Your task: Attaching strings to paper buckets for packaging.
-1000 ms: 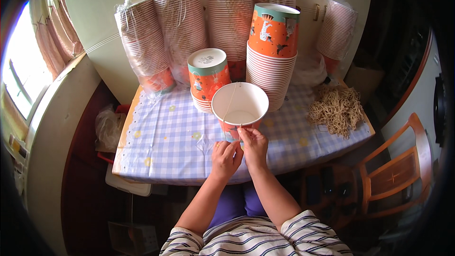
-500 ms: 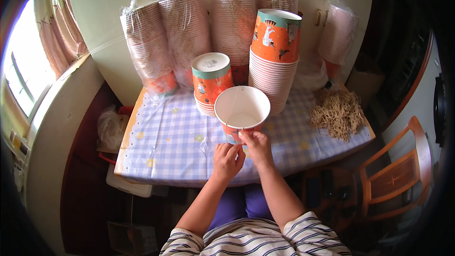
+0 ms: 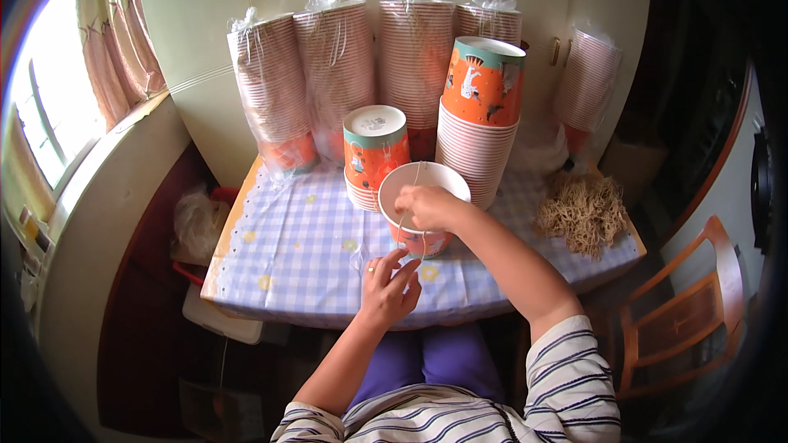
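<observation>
A paper bucket (image 3: 424,242), white inside and printed orange and green outside, stands upright on the table with its mouth up. A thin tan string (image 3: 421,172) crosses its far rim, and part of it shows at the near side. My right hand (image 3: 427,207) reaches over the mouth, fingers pinched on the string; its fingertips are partly hidden. My left hand (image 3: 389,287), with a ring on it, is just in front of the bucket, fingers bent but apart, close to the hanging string. Behind the bucket stands a short stack of upturned buckets (image 3: 376,148).
A taller stack of buckets (image 3: 476,148) rises behind to the right. Several plastic-wrapped stacks (image 3: 267,86) line the cupboard. A heap of tan strings (image 3: 581,213) lies on the checked tablecloth (image 3: 287,254) at right. A wooden chair (image 3: 681,303) stands beyond the table.
My right hand has moved from the bucket's near outside wall up over its mouth. My left hand has drawn slightly back and its fingers have spread. The view has tilted a little.
</observation>
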`<move>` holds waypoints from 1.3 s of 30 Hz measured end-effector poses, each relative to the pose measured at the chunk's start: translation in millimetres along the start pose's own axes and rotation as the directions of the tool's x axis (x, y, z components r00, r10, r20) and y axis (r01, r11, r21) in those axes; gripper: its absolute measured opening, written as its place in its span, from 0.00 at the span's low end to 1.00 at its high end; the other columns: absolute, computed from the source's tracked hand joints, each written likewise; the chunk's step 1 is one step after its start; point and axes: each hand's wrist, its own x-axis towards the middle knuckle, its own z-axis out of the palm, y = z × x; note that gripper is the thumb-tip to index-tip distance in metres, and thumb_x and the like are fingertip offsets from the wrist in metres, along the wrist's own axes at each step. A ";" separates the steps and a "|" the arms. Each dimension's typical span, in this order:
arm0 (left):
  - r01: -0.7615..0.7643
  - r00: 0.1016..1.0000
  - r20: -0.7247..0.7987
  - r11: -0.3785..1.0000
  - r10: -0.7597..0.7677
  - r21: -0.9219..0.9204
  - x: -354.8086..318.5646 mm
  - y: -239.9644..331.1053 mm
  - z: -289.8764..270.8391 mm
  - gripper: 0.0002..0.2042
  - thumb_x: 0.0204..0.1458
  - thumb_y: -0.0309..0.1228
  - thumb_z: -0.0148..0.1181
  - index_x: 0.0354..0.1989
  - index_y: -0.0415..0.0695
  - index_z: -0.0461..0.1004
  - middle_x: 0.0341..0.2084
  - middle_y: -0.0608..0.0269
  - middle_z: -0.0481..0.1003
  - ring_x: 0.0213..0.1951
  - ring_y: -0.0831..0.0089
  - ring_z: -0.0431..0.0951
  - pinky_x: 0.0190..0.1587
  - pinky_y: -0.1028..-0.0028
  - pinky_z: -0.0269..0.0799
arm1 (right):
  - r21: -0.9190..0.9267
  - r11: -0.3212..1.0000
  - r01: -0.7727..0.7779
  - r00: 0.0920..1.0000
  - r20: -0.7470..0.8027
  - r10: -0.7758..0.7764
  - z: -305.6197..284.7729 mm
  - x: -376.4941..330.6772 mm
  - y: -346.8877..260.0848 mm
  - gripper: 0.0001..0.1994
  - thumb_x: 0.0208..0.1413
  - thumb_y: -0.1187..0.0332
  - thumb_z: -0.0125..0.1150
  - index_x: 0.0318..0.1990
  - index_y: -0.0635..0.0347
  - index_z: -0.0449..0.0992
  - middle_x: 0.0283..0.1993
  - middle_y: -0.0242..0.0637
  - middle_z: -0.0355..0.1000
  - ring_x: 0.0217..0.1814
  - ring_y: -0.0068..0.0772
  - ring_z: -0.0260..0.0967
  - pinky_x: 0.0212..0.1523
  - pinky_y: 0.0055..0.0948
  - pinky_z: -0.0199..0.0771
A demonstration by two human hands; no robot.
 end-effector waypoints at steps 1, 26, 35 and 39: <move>0.017 1.000 -0.013 0.999 -0.017 0.031 0.9 -0.2 -6.9 0.17 0.36 0.22 0.60 0.39 0.45 0.76 0.43 0.59 0.71 0.32 0.68 0.72 0.37 0.67 0.65 | -0.040 0.998 -0.057 0.991 0.121 0.062 -7.4 4.7 -6.6 0.12 0.42 0.78 0.51 0.36 0.57 0.76 0.40 0.41 0.73 0.42 0.45 0.72 0.41 0.40 0.72; 0.020 0.886 0.462 1.000 -0.018 0.001 67.4 -31.0 -16.2 0.10 0.40 0.22 0.58 0.32 0.47 0.77 0.27 0.65 0.76 0.35 0.65 0.74 0.46 0.66 0.63 | 0.631 0.751 -0.192 0.825 -0.310 0.472 75.3 -128.7 11.8 0.10 0.46 0.71 0.61 0.37 0.61 0.77 0.29 0.40 0.75 0.27 0.31 0.72 0.30 0.28 0.72; 0.040 0.890 0.455 0.998 -0.014 -0.047 65.9 -26.3 -8.2 0.09 0.44 0.22 0.58 0.34 0.46 0.77 0.26 0.64 0.75 0.34 0.66 0.75 0.45 0.67 0.63 | 0.981 0.128 0.145 0.871 -0.188 0.454 66.1 -111.8 -31.3 0.09 0.58 0.64 0.58 0.38 0.60 0.76 0.30 0.28 0.73 0.25 0.13 0.62 0.26 0.16 0.63; 0.079 0.886 0.462 0.996 -0.046 -0.052 68.8 -21.3 -7.6 0.07 0.44 0.27 0.60 0.33 0.46 0.78 0.25 0.64 0.75 0.34 0.66 0.75 0.45 0.68 0.63 | 0.983 0.129 0.128 0.826 -0.178 0.535 86.1 -102.8 -29.1 0.09 0.58 0.64 0.57 0.36 0.60 0.76 0.28 0.27 0.72 0.26 0.14 0.63 0.27 0.17 0.63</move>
